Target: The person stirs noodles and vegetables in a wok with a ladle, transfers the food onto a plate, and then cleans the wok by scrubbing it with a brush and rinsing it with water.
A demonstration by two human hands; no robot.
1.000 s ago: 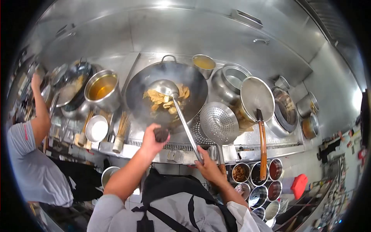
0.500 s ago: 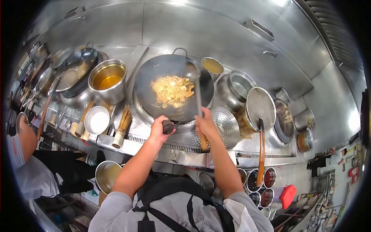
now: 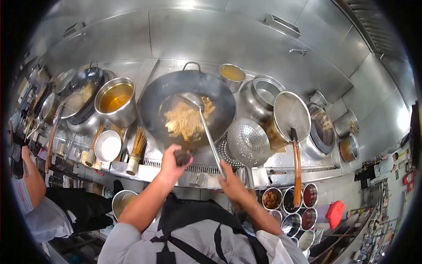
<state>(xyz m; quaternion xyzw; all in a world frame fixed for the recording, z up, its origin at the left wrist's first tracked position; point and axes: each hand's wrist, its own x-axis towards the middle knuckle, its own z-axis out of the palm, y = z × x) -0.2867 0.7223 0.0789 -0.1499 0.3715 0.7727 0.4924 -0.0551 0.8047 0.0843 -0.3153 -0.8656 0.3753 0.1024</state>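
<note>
We found the wok (image 3: 154,105) on the steel counter (image 3: 166,69) in front of the person, with noodles (image 3: 184,121) lying in its middle. Some larger pale pieces showed among the noodles, and a light haze hung over the pan. We noted the left hand (image 3: 172,163) closed around a dark grip (image 3: 182,157) at the near side of the wok; how that grip joined the pan we could not tell. The right hand (image 3: 233,182) was wrapped around the lower handle of a long metal ladle (image 3: 209,136), whose bowl was inside the wok over the far part of the noodles. A perforated skimmer (image 3: 249,141) lay to the right of the wok, its handle running down just beside the right hand. Further right we recorded a round mesh strainer (image 3: 292,114) with a wooden handle pointing toward the person. A small pot (image 3: 233,85) of yellowish liquid stood near the wok's far right edge, and a larger pot (image 3: 125,118) of amber liquid stood on its left. Below the larger pot we saw a bowl (image 3: 105,159) of white contents and, near it, a bundled stick brush (image 3: 137,147). At far left, a co-worker's arm (image 3: 34,180) was visible, well apart from the person's own hands.
</note>
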